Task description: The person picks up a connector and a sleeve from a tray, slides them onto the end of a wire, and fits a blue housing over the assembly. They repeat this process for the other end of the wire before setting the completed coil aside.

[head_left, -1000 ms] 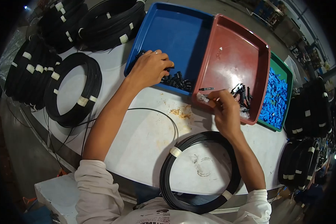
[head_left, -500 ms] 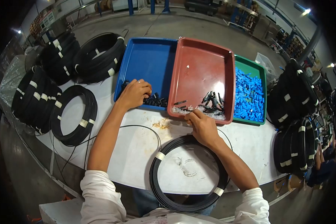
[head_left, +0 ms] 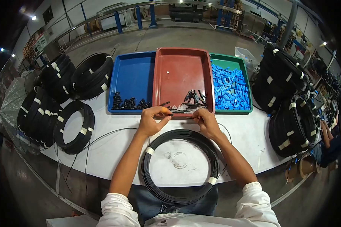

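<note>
My left hand [head_left: 152,122] is closed in a pinch at the front edge of the red tray [head_left: 182,72], with a small black connector piece [head_left: 169,114] at its fingertips. Facing it, my right hand [head_left: 206,122] pinches the thin end of a black cable [head_left: 189,118]. A gap separates the two sets of fingertips. Below them, a taped coil of black cable [head_left: 178,135] rests at the table's front edge, partly overhanging it. Slim black parts [head_left: 195,97] and clear bits lie in the near end of the red tray.
A blue tray [head_left: 133,75] on the left holds short black parts [head_left: 130,104]. On the right, a green tray [head_left: 220,60] contains many blue pieces [head_left: 231,85]. Stacked black cable coils flank both sides, including a single coil [head_left: 88,121] at left and a stack [head_left: 291,128] at right.
My left hand has moved right, out of the blue tray to the front of the red one, bringing a small black piece. My right hand stays near the red tray's edge. The view has shifted.
</note>
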A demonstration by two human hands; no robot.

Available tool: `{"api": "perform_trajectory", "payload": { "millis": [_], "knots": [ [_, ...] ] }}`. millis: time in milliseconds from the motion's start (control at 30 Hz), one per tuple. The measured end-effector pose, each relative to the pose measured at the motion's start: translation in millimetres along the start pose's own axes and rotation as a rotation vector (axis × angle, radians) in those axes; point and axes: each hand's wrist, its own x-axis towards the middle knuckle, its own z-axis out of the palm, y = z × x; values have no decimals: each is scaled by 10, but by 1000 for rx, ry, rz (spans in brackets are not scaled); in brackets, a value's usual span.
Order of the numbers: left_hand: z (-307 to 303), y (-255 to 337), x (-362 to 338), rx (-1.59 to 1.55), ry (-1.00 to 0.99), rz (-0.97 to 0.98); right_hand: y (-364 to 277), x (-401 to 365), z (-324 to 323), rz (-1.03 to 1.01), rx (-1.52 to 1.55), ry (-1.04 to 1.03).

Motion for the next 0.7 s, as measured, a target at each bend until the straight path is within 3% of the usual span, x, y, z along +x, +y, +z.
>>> {"api": "perform_trajectory", "payload": {
  "millis": [133,267,433,600,700],
  "knots": [
    [161,-165,-196,-13,-15,-10,59,-154,34,-27,16,35],
    [161,-161,-321,-118,-87,-148,-45,-176,28,-83,-39,34],
    [188,-32,-314,25,-149,63,-208,-198,89,-173,-22,34],
    [175,6,-319,17,-200,101,-311,-163,161,-247,-74,-11],
    [164,-84,-336,-29,-116,112,-366,-56,234,-294,-97,-61]
  ]
}}
